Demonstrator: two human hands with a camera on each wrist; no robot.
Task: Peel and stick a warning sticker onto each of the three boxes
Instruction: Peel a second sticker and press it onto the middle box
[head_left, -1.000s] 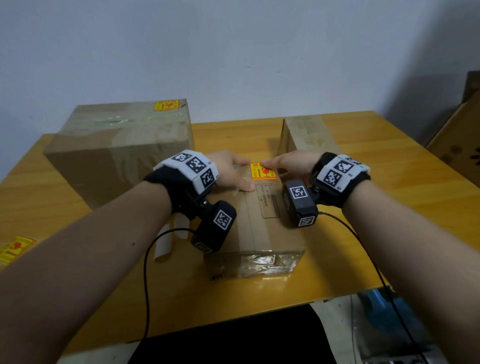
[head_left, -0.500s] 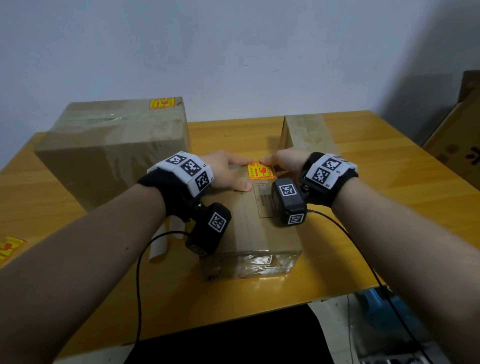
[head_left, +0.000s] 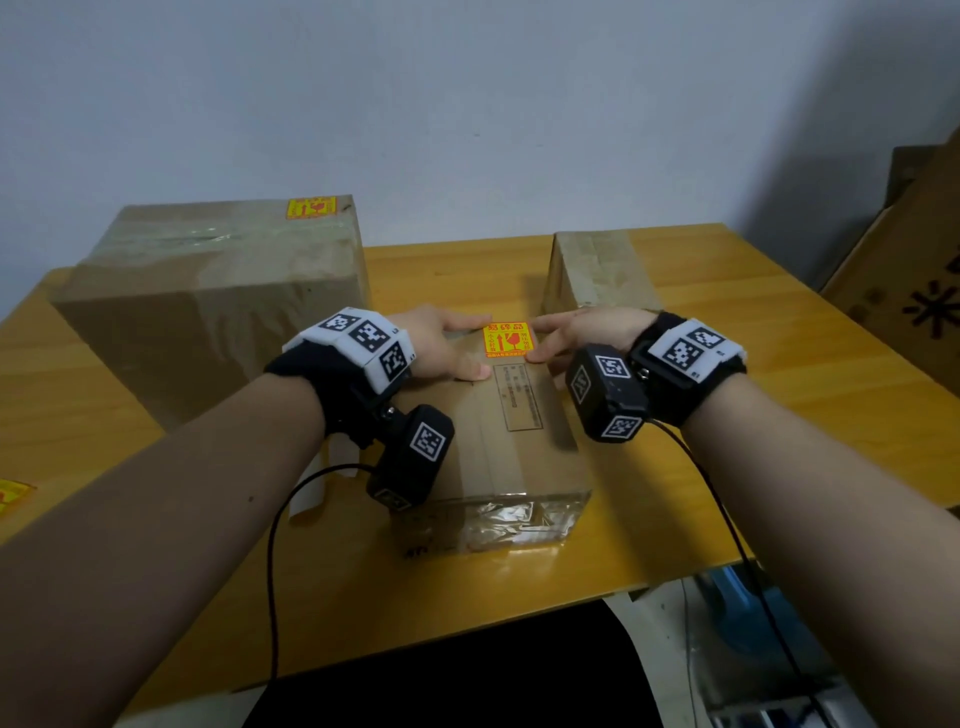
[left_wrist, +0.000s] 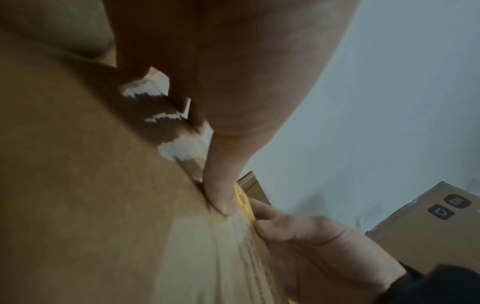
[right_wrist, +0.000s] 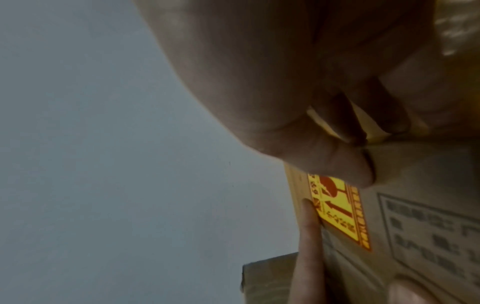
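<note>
Between the left hand (head_left: 441, 345) and right hand (head_left: 584, 332), both with relaxed fingers pressing its edges, the sticker (head_left: 508, 340) lies on the middle box (head_left: 498, 436). Smoothing looks nearly finished. Beyond the right hand, the bare box (head_left: 597, 270) probably needs a freshly peeled sticker next.

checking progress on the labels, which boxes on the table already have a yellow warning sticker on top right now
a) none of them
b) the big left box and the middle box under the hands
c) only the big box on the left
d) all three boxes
b: a yellow sticker sits on the big left box and another sticker on the middle box, while the right box shows bare cardboard on top.
</note>
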